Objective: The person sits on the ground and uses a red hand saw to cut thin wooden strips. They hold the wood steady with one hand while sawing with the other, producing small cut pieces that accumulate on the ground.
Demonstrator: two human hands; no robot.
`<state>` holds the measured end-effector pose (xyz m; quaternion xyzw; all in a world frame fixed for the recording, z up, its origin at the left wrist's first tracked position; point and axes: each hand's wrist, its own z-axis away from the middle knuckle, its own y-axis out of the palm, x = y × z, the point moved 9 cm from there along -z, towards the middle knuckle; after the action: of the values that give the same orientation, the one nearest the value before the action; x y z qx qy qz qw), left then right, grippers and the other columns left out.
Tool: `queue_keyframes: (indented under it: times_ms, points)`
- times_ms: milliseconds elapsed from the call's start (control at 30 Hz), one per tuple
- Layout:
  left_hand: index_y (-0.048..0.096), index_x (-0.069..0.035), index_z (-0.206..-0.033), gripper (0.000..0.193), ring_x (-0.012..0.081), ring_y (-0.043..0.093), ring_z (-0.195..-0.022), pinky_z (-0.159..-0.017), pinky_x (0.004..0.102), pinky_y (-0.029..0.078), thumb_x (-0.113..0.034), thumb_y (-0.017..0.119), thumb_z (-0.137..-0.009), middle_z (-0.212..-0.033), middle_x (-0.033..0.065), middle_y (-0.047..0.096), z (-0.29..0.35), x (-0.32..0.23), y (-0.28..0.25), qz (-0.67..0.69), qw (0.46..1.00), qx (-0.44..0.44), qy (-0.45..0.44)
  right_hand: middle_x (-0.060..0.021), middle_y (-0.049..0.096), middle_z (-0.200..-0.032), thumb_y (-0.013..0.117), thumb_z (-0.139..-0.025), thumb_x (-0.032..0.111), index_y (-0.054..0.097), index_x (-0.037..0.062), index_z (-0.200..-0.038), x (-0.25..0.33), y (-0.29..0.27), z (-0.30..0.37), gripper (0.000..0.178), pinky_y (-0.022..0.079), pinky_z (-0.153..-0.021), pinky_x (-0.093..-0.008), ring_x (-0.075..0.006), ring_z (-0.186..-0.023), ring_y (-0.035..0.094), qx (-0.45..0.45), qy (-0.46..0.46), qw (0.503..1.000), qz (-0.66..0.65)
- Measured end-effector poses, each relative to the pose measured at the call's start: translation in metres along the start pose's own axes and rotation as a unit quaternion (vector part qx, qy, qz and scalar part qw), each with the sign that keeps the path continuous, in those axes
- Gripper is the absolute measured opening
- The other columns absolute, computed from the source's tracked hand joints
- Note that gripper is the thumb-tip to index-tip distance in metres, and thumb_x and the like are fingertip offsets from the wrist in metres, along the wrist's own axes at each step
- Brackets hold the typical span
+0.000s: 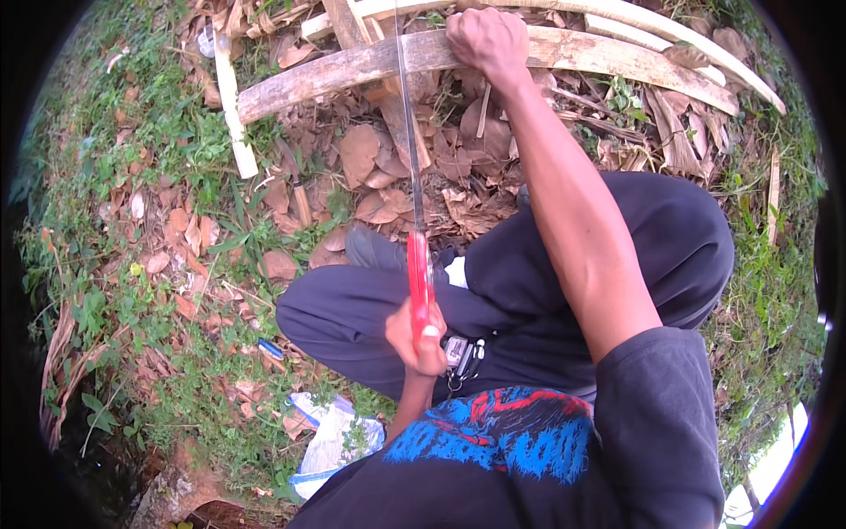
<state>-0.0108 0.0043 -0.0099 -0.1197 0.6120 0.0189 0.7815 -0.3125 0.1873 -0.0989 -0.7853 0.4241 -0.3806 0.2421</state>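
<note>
My left hand [418, 338] is closed around the red handle [420, 273] of a handsaw, in front of my lap. The thin saw blade [411, 132], seen nearly edge-on, runs away from me and crosses a long curved wooden plank [326, 78]. Whether its teeth are in the wood, I cannot tell. To the right of the blade, my right hand [490, 42] grips the top of the plank with bent fingers, the arm stretched out. Under the plank, a slanting piece of wood [401, 123] crosses it.
More curved wooden strips [634, 18] lie beyond the plank. A pale stick [232, 106] is at its left end. A wooden-handled tool [302, 203] lies among dry leaves. Left of my crossed legs are a blue pen-like object [270, 349] and a white sack [339, 441].
</note>
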Motion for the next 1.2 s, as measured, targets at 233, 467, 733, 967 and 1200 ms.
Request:
queue_keyframes:
  times_ms: [233, 467, 733, 967, 1200]
  points:
    - [0.056, 0.009, -0.097, 0.026, 0.0217, 0.047, -0.052, -0.057, 0.0318, 0.041, -0.013, 0.053, -0.084, -0.071, 0.0156, 0.054, -0.011, 0.005, -0.011, -0.030, 0.996, 0.014, 0.082, -0.0021, 0.046, -0.057, 0.061, -0.076, 0.021, 0.047, 0.0150, -0.058, -0.007, 0.000, -0.001, 0.024, 0.036, -0.047, -0.0326, -0.0181, -0.051, 0.045, 0.049, 0.000, 0.990, -0.133]
    - [0.053, 0.001, -0.079, 0.016, 0.0055, 0.040, -0.048, -0.044, 0.0218, 0.029, -0.013, 0.045, -0.081, -0.057, -0.0012, 0.044, -0.070, -0.017, 0.014, -0.125, 0.980, -0.019, 0.152, -0.0028, 0.052, -0.055, 0.061, -0.073, 0.022, 0.051, 0.0170, -0.054, 0.011, -0.006, 0.003, 0.022, 0.039, -0.045, -0.0325, -0.0189, -0.048, 0.049, 0.046, -0.015, 0.999, 0.006]
    - [0.056, 0.004, -0.089, 0.019, 0.0087, 0.043, -0.051, -0.048, 0.0230, 0.033, -0.011, 0.046, -0.084, -0.063, 0.0025, 0.047, -0.077, -0.011, 0.005, -0.137, 0.972, -0.030, 0.188, -0.0010, 0.054, -0.046, 0.057, -0.074, 0.022, 0.050, 0.0210, -0.047, -0.003, 0.015, -0.005, 0.028, 0.040, -0.038, -0.0317, -0.0193, -0.038, 0.052, 0.094, 0.022, 0.995, 0.026]
    - [0.051, 0.001, -0.080, 0.013, 0.0061, 0.038, -0.048, -0.044, 0.0232, 0.028, -0.010, 0.044, -0.081, -0.060, -0.0003, 0.045, -0.094, -0.005, 0.034, -0.002, 0.999, 0.030, 0.039, 0.0005, 0.052, -0.043, 0.056, -0.074, 0.021, 0.052, 0.0213, -0.046, -0.014, 0.025, -0.009, 0.029, 0.038, -0.040, -0.0310, -0.0155, -0.038, 0.050, 0.198, 0.126, 0.969, 0.079]
    - [0.058, 0.010, -0.095, 0.029, 0.0070, 0.043, -0.050, -0.048, 0.0217, 0.035, -0.016, 0.050, -0.083, -0.066, 0.0053, 0.051, -0.010, 0.009, -0.013, 0.032, 0.999, 0.031, 0.001, 0.0008, 0.054, -0.045, 0.054, -0.077, 0.024, 0.052, 0.0208, -0.048, -0.022, 0.019, -0.010, 0.030, 0.040, -0.041, -0.0301, -0.0134, -0.042, 0.052, 0.135, 0.105, 0.978, 0.117]
